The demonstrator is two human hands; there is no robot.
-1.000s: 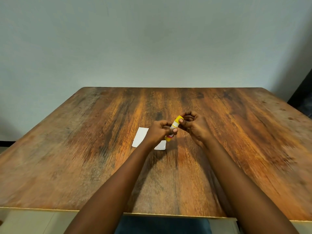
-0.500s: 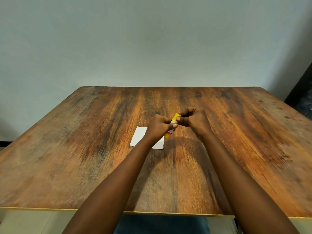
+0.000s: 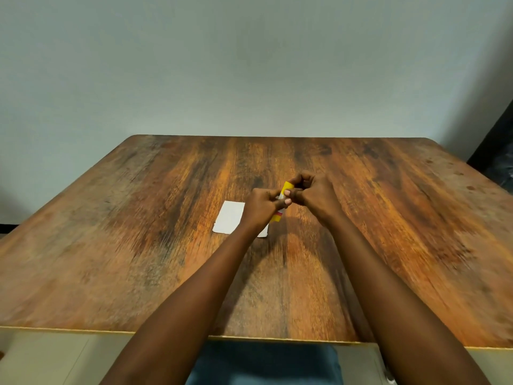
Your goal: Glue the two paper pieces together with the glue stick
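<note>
Both forearms reach out from the near edge of the wooden surface (image 3: 133, 223) and converge above its middle, wrists raised clear of the wood. The left hand (image 3: 261, 208) is turned knuckles outward; its grip is curled round the lower barrel of the glue stick (image 3: 287, 186), thumb laid across the white label. The right hand (image 3: 315, 194) comes in from the other side, knuckles up, fingers bent tight; its grip is narrow and pinches the stick's upper part at the yellow cap. The stick is held tilted, cap end away from the person and a little to the right, yellow base end pointing down toward the surface without touching it. Whether the cap is seated or already loosened cannot be told.

White paper (image 3: 229, 219) lies flat on the surface just below and left of the hands, its right part covered by the left wrist; a white corner shows on the far side of that wrist. Whether this is one sheet or two cannot be told.
</note>
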